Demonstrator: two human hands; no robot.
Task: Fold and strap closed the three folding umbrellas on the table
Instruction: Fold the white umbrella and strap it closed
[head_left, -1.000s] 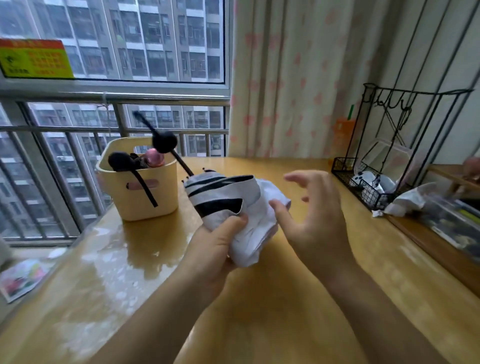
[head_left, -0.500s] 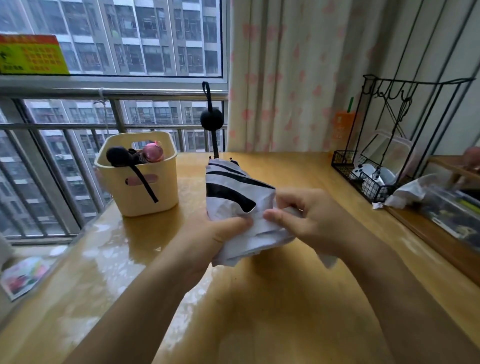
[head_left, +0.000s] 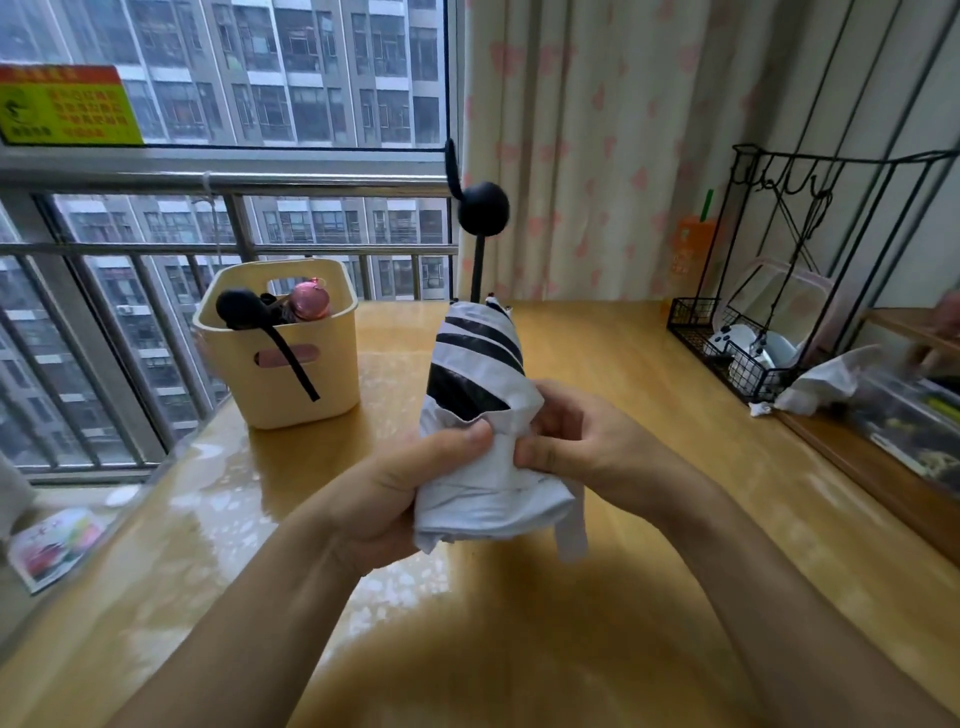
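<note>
- noted glossy wooden table (head_left: 675, 545) under the work, running from near to far.
- noted black wire rack (head_left: 748, 374) at far right, well apart from the work.
- noted cream basket (head_left: 280, 384) at far left on the table, holding a black handle (head_left: 239, 309) and a pink handle (head_left: 310, 300); judged to be the other two umbrellas, already bundled.
- found striped umbrella (head_left: 478, 364) at centre, held above the table, near upright, black knob handle (head_left: 483, 208) at the far upper end; canopy gathered but loose, not yet strapped.
- found left hand (head_left: 395, 499) wrapped round the near left side of the bundle, thumb pressed on the front cloth.
- found right hand (head_left: 587, 441) pinching a white fold at the right side of the bundle, fingers curled.
- found white strap (head_left: 571, 530) hanging free below the right hand.
- judged light and soft: thin, likely slippery cloth over stiff ribs, apt to spring loose if released. advised: squeeze the bundle at mid-length, take the strap by its free end, wind it round the gathered cloth.
</note>
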